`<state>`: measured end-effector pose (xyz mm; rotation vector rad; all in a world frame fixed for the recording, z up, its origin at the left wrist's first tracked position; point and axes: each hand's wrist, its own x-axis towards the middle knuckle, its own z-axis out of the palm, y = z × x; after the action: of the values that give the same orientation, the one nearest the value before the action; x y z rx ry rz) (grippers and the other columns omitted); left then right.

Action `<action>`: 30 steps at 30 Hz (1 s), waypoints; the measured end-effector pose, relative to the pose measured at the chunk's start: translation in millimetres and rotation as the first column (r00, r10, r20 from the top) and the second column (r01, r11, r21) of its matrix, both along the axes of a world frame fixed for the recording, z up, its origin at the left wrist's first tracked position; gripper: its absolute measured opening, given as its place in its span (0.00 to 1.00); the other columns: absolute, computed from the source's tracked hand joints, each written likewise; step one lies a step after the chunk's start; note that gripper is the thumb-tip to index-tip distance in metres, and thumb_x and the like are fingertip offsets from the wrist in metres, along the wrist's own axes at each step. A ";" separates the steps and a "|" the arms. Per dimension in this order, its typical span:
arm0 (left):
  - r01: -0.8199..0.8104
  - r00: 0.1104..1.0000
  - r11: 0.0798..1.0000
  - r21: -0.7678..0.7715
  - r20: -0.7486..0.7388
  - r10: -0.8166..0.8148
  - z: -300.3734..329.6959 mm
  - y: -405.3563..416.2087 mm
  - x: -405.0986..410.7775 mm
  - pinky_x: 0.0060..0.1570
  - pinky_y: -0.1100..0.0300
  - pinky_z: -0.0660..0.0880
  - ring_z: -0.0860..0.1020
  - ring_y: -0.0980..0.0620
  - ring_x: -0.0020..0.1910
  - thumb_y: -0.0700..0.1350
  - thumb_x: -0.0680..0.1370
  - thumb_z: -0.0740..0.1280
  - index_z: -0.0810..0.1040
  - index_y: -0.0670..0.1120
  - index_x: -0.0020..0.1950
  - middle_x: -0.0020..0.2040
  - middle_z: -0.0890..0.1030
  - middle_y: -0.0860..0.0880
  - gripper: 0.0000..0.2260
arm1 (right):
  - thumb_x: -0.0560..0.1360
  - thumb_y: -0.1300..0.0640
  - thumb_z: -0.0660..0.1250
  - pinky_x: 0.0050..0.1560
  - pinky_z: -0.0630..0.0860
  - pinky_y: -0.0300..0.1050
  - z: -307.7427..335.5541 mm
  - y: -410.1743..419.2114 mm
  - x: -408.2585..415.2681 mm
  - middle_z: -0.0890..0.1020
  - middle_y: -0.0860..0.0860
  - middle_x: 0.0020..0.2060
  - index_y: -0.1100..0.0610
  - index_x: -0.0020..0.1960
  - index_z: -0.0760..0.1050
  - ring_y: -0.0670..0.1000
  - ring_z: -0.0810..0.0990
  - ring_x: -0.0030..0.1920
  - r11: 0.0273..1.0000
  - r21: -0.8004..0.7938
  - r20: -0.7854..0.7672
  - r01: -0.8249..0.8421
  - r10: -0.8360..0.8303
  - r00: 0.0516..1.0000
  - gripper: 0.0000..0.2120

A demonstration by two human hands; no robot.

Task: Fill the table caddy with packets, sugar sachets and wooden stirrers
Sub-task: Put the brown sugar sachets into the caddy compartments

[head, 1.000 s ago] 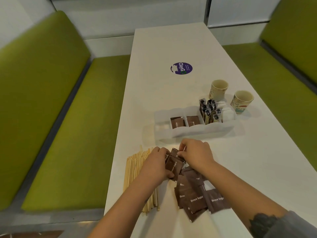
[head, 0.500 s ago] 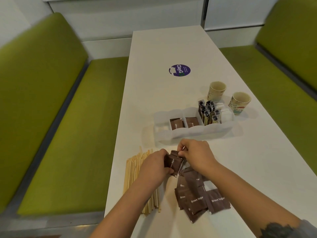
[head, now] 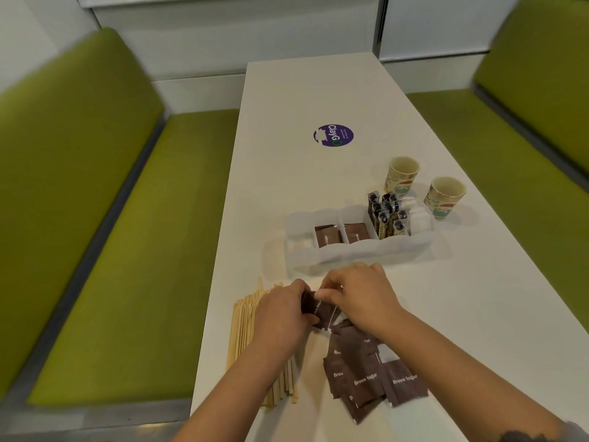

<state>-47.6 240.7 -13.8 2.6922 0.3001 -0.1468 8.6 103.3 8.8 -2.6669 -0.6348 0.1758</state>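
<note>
We hold a small stack of brown sugar sachets [head: 319, 311] between both hands: the left hand [head: 280, 314] grips its left edge, the right hand [head: 360, 295] pinches its top. The stack sits above the loose sachet pile [head: 366, 378], near the caddy [head: 360, 247].

A long white table [head: 318, 90] runs from near to far in the middle of the room. A round purple sticker [head: 333, 135] sits on its top. On the left is a green bench seat [head: 134, 250] with a tall green back [head: 63, 138]. On the right is another green bench [head: 478, 129]. A white wall [head: 223, 33] stands at the far end. The light is soft and even.
</note>
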 end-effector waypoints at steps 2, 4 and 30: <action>0.017 1.000 1.000 0.010 -0.013 -0.016 1.0 -0.4 0.7 0.48 0.55 0.75 0.76 0.50 0.47 0.52 0.71 0.71 0.72 0.53 0.55 0.48 0.79 0.52 0.16 | 0.73 0.40 0.64 0.52 0.61 0.45 1.6 3.5 -1.6 0.83 0.45 0.44 0.45 0.51 0.80 0.48 0.73 0.51 0.993 -0.100 -0.015 -0.066 0.064 0.998 0.12; 0.033 0.999 0.999 0.000 -0.042 -0.033 1.5 0.1 2.0 0.49 0.54 0.76 0.77 0.50 0.48 0.52 0.71 0.72 0.72 0.53 0.56 0.49 0.80 0.52 0.16 | 0.74 0.43 0.65 0.54 0.62 0.46 3.2 5.9 -0.8 0.83 0.46 0.45 0.44 0.53 0.80 0.49 0.74 0.51 0.983 -0.154 -0.018 -0.098 0.097 0.995 0.11; 0.000 0.992 0.976 -0.216 0.125 0.028 48.3 4.8 113.1 0.50 0.54 0.75 0.78 0.49 0.52 0.43 0.73 0.71 0.71 0.50 0.62 0.53 0.81 0.53 0.19 | 0.77 0.54 0.63 0.48 0.60 0.46 61.7 16.4 122.9 0.79 0.50 0.43 0.49 0.55 0.78 0.53 0.74 0.53 0.818 -0.509 0.161 -0.270 0.398 0.903 0.09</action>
<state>65.5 245.5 34.5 2.4704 0.2483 -0.0021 131.5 119.7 70.4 -3.0494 -1.3085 0.0821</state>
